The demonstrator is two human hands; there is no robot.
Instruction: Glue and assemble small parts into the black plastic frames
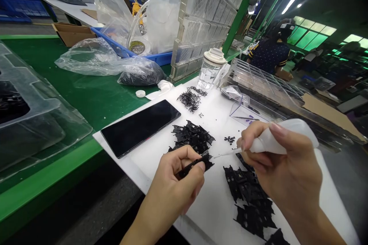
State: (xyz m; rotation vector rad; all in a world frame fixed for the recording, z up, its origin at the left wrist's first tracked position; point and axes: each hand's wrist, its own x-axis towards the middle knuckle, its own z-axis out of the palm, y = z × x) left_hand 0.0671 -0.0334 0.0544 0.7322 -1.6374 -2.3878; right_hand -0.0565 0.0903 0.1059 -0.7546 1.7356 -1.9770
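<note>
My left hand point(179, 183) pinches a small black plastic part point(207, 159) between thumb and fingers, above the white board point(161, 122). In my right hand point(290, 164) lies a white squeeze bottle point(290, 134), tilted so its thin nozzle point(225, 154) points at the held part. The tip is right beside the part's end; whether it touches I cannot tell. Behind my left hand is a pile of black plastic parts point(194, 136). More flat black parts point(247, 187) lie in overlapping rows under and beside my right hand. Tiny black pieces point(229, 140) are scattered near the nozzle.
A dark phone point(140, 126) lies on the board's left. Small black pins point(189, 100) are heaped near a lidded jar point(211, 69). Clear racks point(207, 19) and a blue tray point(161, 59) stand behind. At left is a plastic bin point(57, 122). A person point(270, 53) is further back.
</note>
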